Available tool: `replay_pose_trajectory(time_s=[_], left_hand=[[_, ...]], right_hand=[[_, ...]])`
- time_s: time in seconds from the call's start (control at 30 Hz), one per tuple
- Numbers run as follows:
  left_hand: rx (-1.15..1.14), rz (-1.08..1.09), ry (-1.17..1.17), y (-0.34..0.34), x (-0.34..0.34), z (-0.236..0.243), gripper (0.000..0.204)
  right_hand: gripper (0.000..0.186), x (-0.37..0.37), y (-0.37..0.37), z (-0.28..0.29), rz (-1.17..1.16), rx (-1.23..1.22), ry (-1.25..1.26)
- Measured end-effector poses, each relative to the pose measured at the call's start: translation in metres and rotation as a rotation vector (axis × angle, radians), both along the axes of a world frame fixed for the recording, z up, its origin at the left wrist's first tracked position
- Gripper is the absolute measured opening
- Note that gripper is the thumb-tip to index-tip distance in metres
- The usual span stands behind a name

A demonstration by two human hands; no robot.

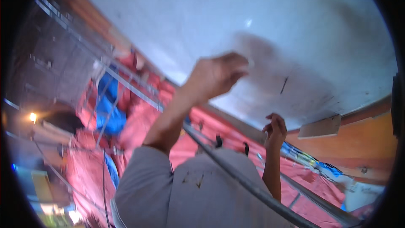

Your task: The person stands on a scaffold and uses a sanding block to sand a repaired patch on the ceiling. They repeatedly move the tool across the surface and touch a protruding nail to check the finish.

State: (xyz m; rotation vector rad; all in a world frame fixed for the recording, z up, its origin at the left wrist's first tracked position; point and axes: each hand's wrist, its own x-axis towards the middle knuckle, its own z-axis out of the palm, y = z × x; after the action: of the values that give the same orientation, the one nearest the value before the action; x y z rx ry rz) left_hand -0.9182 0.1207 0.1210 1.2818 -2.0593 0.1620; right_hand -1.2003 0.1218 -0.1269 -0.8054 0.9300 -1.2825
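Note:
My left hand (217,76) is raised over a large white surface (202,17). Its fingers are curled together, with a small pale spot at their tips, too blurred to name. Lower and to the right is my right hand (276,130), near the surface's lower edge. Its thumb and fingers are bent in a pinch, and a thin pale sliver shows beside them, too small to make out. A short thin dark strip (284,85) appears on the white surface between and beyond the hands, within a dim brownish patch of shadow or reflection.
Pink fabric (143,122) spreads below and left of the surface, with blue cloth (109,101) on it. A dark bar or cable (236,175) crosses before my grey shirt. Metal rails (126,85) run at left. A pale flat piece (319,127) lies by an orange panel (358,143).

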Motion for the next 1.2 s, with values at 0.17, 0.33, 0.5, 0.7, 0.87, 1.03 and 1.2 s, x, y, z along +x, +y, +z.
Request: replay_pose_trajectory(time_s=[0.17,0.33,0.5,0.7,0.87,1.03,1.2], left_hand=[[0.202,0.311,0.328,0.069,0.066,-0.036,0.03],[0.472,0.511,0.939,0.172,0.067,-0.126,0.026],[0.347,0.468,0.572,0.192,0.025,-0.159,0.038],[0.263,0.479,0.456,0.194,0.025,-0.155,0.035],[0.191,0.393,0.492,0.202,0.03,-0.167,0.029],[-0.085,0.003,0.809,0.237,0.038,-0.173,0.033],[0.729,-0.171,1.106,0.328,0.121,-0.197,0.032]], right_hand=[[0.021,-0.001,0.015,-0.014,0.094,0.097,0.014],[0.019,0.009,0.036,-0.034,0.32,0.19,0.073],[0.019,0.032,0.04,-0.02,0.442,0.14,0.185],[0.023,0.074,0.068,0.011,0.554,-0.029,0.308],[0.02,0.099,0.128,-0.002,0.654,-0.04,0.456],[0.024,0.138,0.175,-0.047,0.529,-0.301,0.577],[0.04,0.199,0.185,-0.043,0.793,-0.278,0.431]])
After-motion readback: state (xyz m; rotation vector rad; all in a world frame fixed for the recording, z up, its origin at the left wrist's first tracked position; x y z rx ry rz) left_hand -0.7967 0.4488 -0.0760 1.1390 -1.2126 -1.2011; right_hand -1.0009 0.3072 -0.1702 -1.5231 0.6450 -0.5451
